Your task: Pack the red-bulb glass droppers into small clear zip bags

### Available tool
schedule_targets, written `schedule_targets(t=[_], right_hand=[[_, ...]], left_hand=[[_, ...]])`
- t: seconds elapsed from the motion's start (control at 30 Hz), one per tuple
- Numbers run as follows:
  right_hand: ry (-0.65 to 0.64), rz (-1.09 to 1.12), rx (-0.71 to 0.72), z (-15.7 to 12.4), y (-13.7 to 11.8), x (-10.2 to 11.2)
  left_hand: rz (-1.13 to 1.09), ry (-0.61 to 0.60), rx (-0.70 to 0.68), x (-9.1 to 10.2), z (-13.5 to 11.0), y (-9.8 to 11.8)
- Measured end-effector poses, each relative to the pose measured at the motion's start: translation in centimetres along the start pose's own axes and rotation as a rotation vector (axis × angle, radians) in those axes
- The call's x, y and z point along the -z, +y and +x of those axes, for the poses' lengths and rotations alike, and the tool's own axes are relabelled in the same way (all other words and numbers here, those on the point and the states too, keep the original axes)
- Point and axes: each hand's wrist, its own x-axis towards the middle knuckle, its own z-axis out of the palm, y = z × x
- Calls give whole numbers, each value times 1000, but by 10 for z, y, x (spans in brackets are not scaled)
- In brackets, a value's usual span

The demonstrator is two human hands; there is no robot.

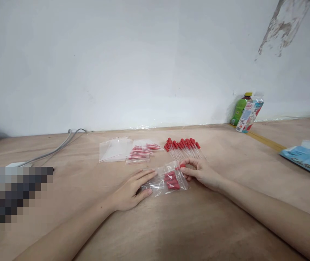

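A small clear zip bag [168,180] holding red-capped droppers lies on the wooden table [171,224] between my hands. My left hand [133,188] lies flat on the bag's left end, fingers stretched out. My right hand [202,172] is curled at the bag's right, open end, pinching a red-capped dropper [182,165] at the bag's mouth. Just beyond, a row of loose red-capped droppers [183,146] lies on the table. To their left are filled bags [141,152] and empty clear bags [113,149].
Two drink bottles [246,112] lean against the white wall at the back right. A blue packet [308,157] lies at the right edge. A grey cable [57,146] runs to a white block at the left, beside a blurred-out patch.
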Motion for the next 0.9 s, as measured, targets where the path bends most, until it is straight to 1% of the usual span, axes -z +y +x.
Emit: schedule_targets(t=[0.1, 0.17, 0.3, 0.47, 0.5, 0.53, 0.63, 0.67, 0.77, 0.8, 0.87, 0.9], right_hand=[[-113, -90, -82, 4, -3, 3], [-120, -149, -114, 9, -5, 1], [-2, -186, -132, 18, -6, -10], [218, -162, -67, 20, -2, -22], [243, -162, -59, 20, -1, -24], [237, -164, -58, 20, 0, -24], [157, -135, -75, 19, -1, -21], [157, -125, -86, 19, -2, -19], [229, -77, -140, 19, -4, -12], [221, -72, -168, 18, -4, -10], [138, -127, -220, 17, -4, -9], [91, -178, -218, 15, -4, -10]], left_hand=[[5, 7, -11, 0, 0, 0], [9, 10, -13, 0, 1, 0], [20, 10, -13, 1, 0, 1], [12, 1, -14, 1, 0, 1], [13, 1, -15, 1, 0, 1], [14, 1, -16, 1, 0, 0], [21, -3, -13, 0, -1, -1], [23, -7, -10, -1, -1, -1], [25, -19, -1, -1, 0, -2], [23, -20, -1, -1, 0, -2], [14, -18, -6, -1, 0, -2], [8, -19, -10, -1, 0, -2]])
